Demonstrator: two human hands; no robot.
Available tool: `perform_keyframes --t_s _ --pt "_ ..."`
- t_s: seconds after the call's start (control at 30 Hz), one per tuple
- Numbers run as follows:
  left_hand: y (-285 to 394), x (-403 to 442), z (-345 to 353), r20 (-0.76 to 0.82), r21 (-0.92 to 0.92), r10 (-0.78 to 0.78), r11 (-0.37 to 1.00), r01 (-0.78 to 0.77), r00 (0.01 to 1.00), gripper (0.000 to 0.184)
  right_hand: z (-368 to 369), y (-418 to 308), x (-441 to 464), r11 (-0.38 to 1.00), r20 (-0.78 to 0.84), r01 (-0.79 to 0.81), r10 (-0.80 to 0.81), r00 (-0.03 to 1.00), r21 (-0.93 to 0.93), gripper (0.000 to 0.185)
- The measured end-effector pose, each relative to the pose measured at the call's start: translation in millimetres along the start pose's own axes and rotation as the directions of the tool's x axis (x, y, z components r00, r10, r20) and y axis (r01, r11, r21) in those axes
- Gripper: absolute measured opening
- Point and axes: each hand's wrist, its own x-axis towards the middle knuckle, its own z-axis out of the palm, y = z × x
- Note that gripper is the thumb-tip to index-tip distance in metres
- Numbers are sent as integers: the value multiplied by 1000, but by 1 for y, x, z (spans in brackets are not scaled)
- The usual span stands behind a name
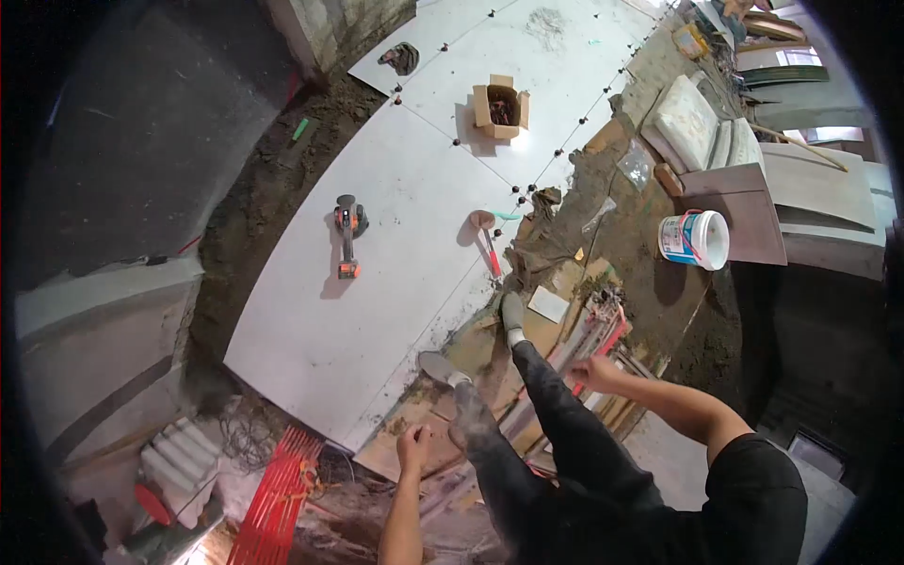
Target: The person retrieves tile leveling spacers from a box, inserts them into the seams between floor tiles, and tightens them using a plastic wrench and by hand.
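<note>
My left hand (pixel 413 446) hangs beside my left leg, its fingers curled in with nothing visible in them. Beyond my right thigh, my right hand (pixel 593 374) hovers over a pile of long strips (pixel 607 325), fingers loosely apart and seemingly holding nothing. Both hands are away from the large white tiles (pixel 377 320) ahead of my feet. On those tiles lie a cordless power tool (pixel 348 235) with an orange battery and a mallet (pixel 491 247) with a red-and-white handle. Farther off stands an open cardboard box (pixel 502 111) with small dark pieces inside.
Small dark clips (pixel 517 189) line the tile joints. A white bucket (pixel 695 239) stands on rough ground at right, near stacked boards (pixel 697 122). Red strips (pixel 275 494) lie at lower left. A dark wall (pixel 141 141) and a grey column (pixel 330 33) border the tiles.
</note>
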Motion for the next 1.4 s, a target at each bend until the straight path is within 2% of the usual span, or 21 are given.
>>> perform_keyframes --t_s 0.07,0.13,0.17,0.2,0.27,0.3,0.4,0.43,0.5,0.6,0.63,0.73,0.77,0.8,0.87,0.93,1.03,1.13,1.23,1.37,1.4 --pt "-48 57 11 13 162 -22 987 20 1000 39 45 12 25 959 129 -192 168 977 210 41" --pt "-95 122 12 21 226 -43 973 37 999 38 87 24 54 940 137 -314 296 945 135 44" --pt "-112 146 14 -74 165 -85 982 96 994 37 101 30 62 925 131 -370 357 925 90 46" --pt "-125 163 19 -172 93 -136 984 153 976 36 114 32 64 941 107 -327 318 942 84 46" --pt "-125 183 29 -216 -289 -244 941 177 945 35 122 27 68 973 52 -221 218 975 60 47" --pt "-119 189 28 -228 -462 -296 871 165 927 34 114 23 70 980 94 -196 192 977 36 45" --pt "-95 182 37 -53 -415 -205 895 165 977 34 86 9 83 970 39 -202 199 979 135 44" --pt "-137 198 54 -6 -263 -142 955 135 990 35 73 1 93 967 7 -215 216 976 139 42" --pt "-119 204 60 49 -45 -99 994 101 994 35 56 -12 120 954 -77 -253 268 960 162 39" --pt "-75 238 55 133 103 -28 995 15 991 33 40 -18 176 837 35 -376 396 918 398 37" --pt "-69 256 58 145 145 -19 989 -2 989 32 43 -9 201 889 -31 -284 316 948 359 36" --pt "-76 337 69 101 45 -31 999 27 994 29 49 14 288 985 -126 -99 117 985 141 36" --pt "-72 362 71 78 80 1 997 -7 997 32 62 34 327 979 -86 -138 152 985 149 35" --pt "-64 392 74 46 108 35 993 -40 998 36 72 58 372 975 -47 -166 175 983 147 34" --pt "-56 449 86 28 132 -23 991 19 999 65 64 64 432 963 -97 -121 148 984 242 34" --pt "-59 509 105 -36 464 43 886 -21 998 109 68 91 487 975 -210 -44 90 973 217 31" --pt "-29 574 146 -143 537 -68 833 135 987 146 58 148 554 983 -406 -69 133 904 170 26" --pt "13 611 201 -151 585 -175 778 231 973 167 20 191 618 971 -632 -118 224 742 206 27" --pt "42 622 242 -282 631 -271 670 391 920 180 -31 198 661 983 -673 -19 140 726 183 36" --pt "23 631 246 -298 634 -204 688 353 933 188 -62 207 707 995 -489 -73 30 872 -69 37" --pt "16 635 249 -309 643 -191 680 353 932 189 -65 210 711 995 -502 -34 -21 864 -99 36"
